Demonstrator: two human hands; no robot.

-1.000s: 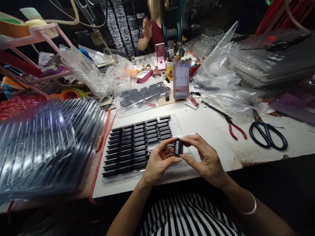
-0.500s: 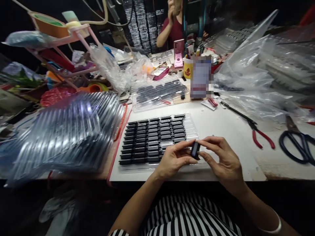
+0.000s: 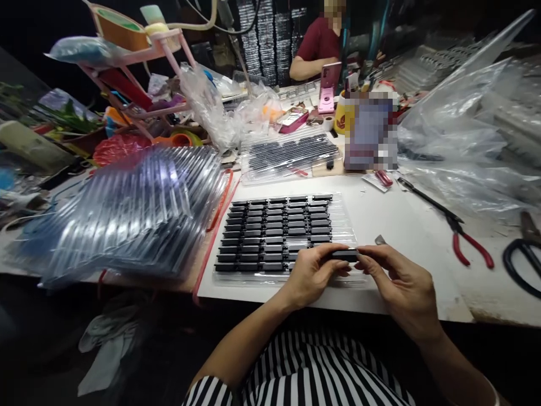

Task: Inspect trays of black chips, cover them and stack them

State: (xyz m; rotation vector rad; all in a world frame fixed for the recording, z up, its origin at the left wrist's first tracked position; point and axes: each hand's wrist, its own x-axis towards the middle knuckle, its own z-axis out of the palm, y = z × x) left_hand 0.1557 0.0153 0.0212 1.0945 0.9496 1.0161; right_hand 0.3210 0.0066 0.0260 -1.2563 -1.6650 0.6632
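Note:
Between my two hands is a small black oblong plastic part (image 3: 344, 255), lying roughly level above the front right of a clear tray. My left hand (image 3: 310, 274) pinches its left end with thumb and fingers. At its right end, the thumb and forefinger of my right hand (image 3: 399, 285) are closed on it. The clear plastic tray (image 3: 347, 220) rests on the white board and carries rows of similar black parts (image 3: 253, 233). One gap shows in a row near my left hand. My left hand covers the tray's front right rows.
A stack of clear trays (image 3: 143, 208) stands left. Behind lies another filled tray (image 3: 291, 155). Red-handled pliers (image 3: 469, 248), scissors (image 3: 522, 265) and plastic bags (image 3: 460, 135) lie right. A small metal blade-like piece (image 3: 380, 239) lies behind my right hand. A person (image 3: 316, 48) sits opposite.
The black part has turned from upright, end-on, to lying lengthwise between my hands. My view has shifted, so the table appears further right. The person opposite has lowered an arm.

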